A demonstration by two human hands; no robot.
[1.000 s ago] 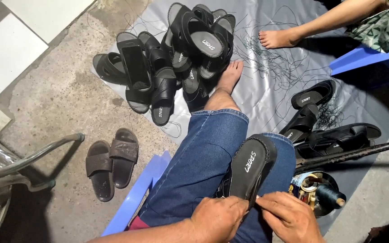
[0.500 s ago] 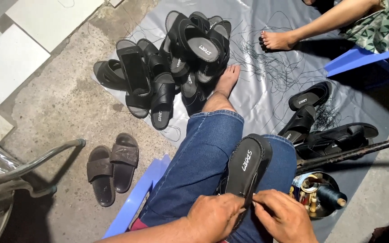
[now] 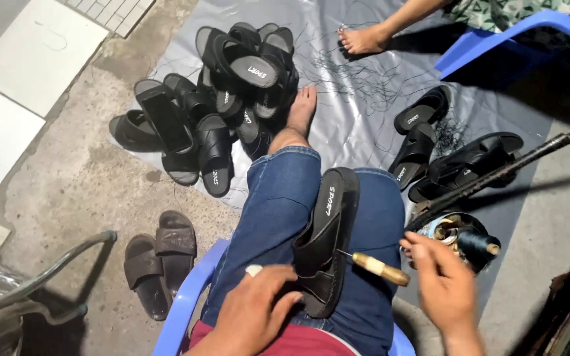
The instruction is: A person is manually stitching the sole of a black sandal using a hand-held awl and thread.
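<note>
Black sandal (image 3: 324, 244) is pinned on the lap by the left hand (image 3: 258, 310), fingers pressed on it. Wooden-handled awl (image 3: 374, 267) is stuck in its side; right hand (image 3: 443, 287), at 3 o'clock, appears loosely curled, possibly pinching thread. White label on the sole.

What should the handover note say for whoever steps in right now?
Left hand presses the heel end of a black sandal lying across the lap on the jeans. A wooden-handled awl is stuck into the sandal's side; right hand is open beside the handle, not clearly gripping it. Dark thread spool sits just right of the knee. Pile of black sandals lies on the grey sheet ahead; a few more sandals to the right. Stitching on the lap sandal looks unfinished; which pile is done cannot be told.
</note>
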